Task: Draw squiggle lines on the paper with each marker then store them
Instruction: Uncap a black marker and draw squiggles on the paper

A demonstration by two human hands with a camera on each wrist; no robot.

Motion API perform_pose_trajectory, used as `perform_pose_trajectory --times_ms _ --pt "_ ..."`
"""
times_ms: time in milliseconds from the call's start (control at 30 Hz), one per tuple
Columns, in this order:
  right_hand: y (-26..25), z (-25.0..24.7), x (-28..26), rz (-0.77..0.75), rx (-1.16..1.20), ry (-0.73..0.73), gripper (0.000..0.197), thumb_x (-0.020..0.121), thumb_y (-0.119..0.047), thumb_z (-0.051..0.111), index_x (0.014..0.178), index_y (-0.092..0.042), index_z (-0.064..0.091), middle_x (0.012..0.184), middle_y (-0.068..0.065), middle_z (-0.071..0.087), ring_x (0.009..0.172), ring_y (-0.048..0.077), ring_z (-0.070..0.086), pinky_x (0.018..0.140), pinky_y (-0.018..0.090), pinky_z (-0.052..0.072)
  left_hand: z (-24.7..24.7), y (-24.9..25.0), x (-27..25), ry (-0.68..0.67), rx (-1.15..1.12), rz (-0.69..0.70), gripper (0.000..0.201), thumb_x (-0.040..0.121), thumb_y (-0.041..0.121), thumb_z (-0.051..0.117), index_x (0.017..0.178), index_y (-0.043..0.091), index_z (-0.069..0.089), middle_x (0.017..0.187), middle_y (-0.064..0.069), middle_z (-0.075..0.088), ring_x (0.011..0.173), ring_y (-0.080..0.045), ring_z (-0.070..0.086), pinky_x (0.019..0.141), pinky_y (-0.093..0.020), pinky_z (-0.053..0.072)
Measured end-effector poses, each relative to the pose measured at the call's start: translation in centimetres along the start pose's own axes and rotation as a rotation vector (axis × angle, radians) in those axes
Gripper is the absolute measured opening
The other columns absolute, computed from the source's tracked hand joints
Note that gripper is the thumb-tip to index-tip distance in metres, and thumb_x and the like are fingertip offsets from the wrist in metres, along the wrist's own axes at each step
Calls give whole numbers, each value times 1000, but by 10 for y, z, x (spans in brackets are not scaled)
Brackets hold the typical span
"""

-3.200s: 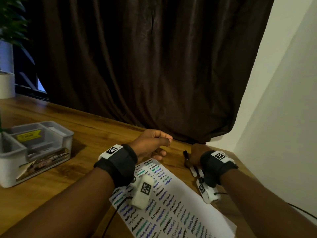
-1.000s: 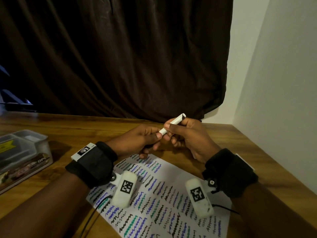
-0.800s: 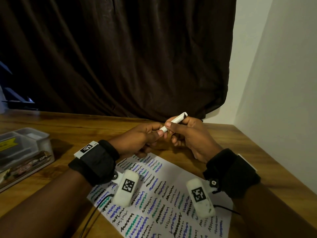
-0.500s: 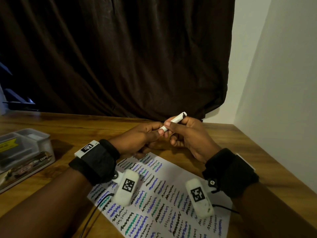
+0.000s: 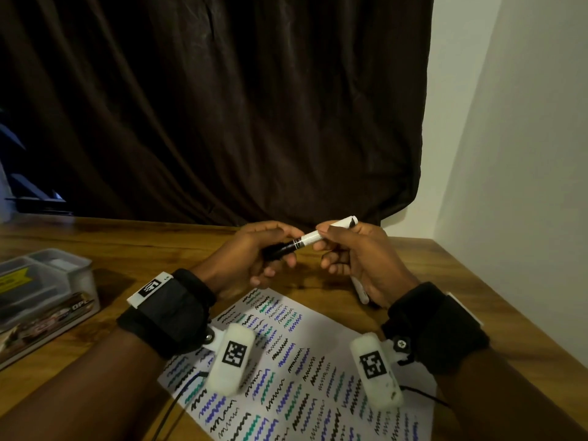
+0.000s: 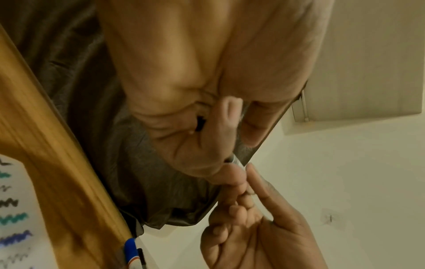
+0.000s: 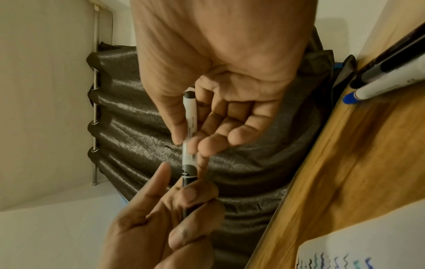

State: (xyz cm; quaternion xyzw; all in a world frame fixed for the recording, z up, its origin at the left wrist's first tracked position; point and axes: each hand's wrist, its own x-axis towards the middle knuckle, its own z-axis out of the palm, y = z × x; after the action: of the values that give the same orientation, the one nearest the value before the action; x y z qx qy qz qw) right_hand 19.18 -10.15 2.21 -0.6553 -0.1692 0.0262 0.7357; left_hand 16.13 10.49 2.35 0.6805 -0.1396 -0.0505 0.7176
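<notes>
Now uncapping: black marker (image 5: 310, 240) held in the air above the far end of the paper (image 5: 305, 361), white barrel pinched in the right hand (image 5: 356, 259), black cap (image 5: 281, 249) wrapped in the left hand (image 5: 251, 259). Half a second ago cap hidden in the left fingers and pushed up against the right; now drawn leftward, black section exposed, hands a little apart. Reads as cap coming free, so next squiggle not yet begun. Long axis near level, tilted up to the right; capped writing end toward the left, butt end up-right toward the curtain (image 5: 222, 106). Right grip narrow, thumb and forefinger on the barrel; left grip curled round the cap. Paper already crowded with rows of black, blue and teal squiggles. Other markers (image 7: 388, 78) flat on the desk (image 5: 445, 281) beside the right hand. Grey storage box (image 5: 47, 291) well off to the left.
</notes>
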Motion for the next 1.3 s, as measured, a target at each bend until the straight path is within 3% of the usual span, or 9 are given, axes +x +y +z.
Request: perform_pose_trajectory --times_ms 167,400,467,633,733,833,1033,1167,1300 --pt "-10 -8 -2 -13 -27 16 18 94 -19 69 109 -9 74 91 12 80 62 16 68 59 25 54 -5 -1 3 192 112 148 19 100 11 58 116 5 65 81 -8 66 52 -10 48 36 -18 32" --pt "-19 -20 -6 -340 -596 95 12 83 -24 82 93 -22 77 80 -6 76 65 6 70 57 17 53 0 -2 1 235 271 311 21 91 4 69 111 9 69 94 -18 76 59 -12 61 36 -20 38" --pt "-19 -22 -6 -377 -706 97 15 81 -35 84 91 -27 77 78 -11 75 69 5 70 59 19 55 -1 -3 2 229 282 333 22 89 3 71 110 10 70 90 -21 75 59 -12 61 37 -21 39" --pt "-15 -15 -9 -420 -964 4 26 85 -54 72 98 -32 77 86 -16 75 82 1 69 76 32 61 4 -5 2 148 410 351 22 88 6 74 108 13 74 65 -8 69 54 -13 60 38 -22 40" --pt "-15 -9 -11 -425 -953 -87 19 93 -40 69 106 -30 78 93 -17 75 89 -3 68 80 19 55 7 -5 1 124 407 366 25 87 7 75 111 14 73 75 -20 71 60 -23 63 39 -23 43" --pt "-13 -9 -10 -421 -965 -78 14 91 -32 73 105 -30 76 89 -15 73 86 -2 66 71 9 48 8 -3 0 128 373 319 31 89 14 74 119 15 68 86 -17 74 64 -20 66 41 -25 46" --pt "-13 -9 -12 -412 -968 -74 20 85 -40 78 102 -30 72 83 -11 70 79 4 66 69 23 55 7 -5 1 131 359 287 15 92 7 69 107 6 71 73 -5 74 61 -14 63 42 -23 49" --pt "-15 -4 -14 -407 -1036 -123 24 93 -47 66 107 -31 76 91 -14 74 85 1 66 77 34 57 8 -4 2 117 342 319 17 89 5 71 106 5 71 76 -18 73 65 -23 64 45 -26 53" --pt "-16 -3 -16 -402 -1084 -155 23 98 -47 57 105 -30 73 88 -11 72 82 4 65 75 41 56 7 -6 3 106 336 333 17 89 5 71 106 4 71 71 -8 73 63 -22 64 46 -28 55"
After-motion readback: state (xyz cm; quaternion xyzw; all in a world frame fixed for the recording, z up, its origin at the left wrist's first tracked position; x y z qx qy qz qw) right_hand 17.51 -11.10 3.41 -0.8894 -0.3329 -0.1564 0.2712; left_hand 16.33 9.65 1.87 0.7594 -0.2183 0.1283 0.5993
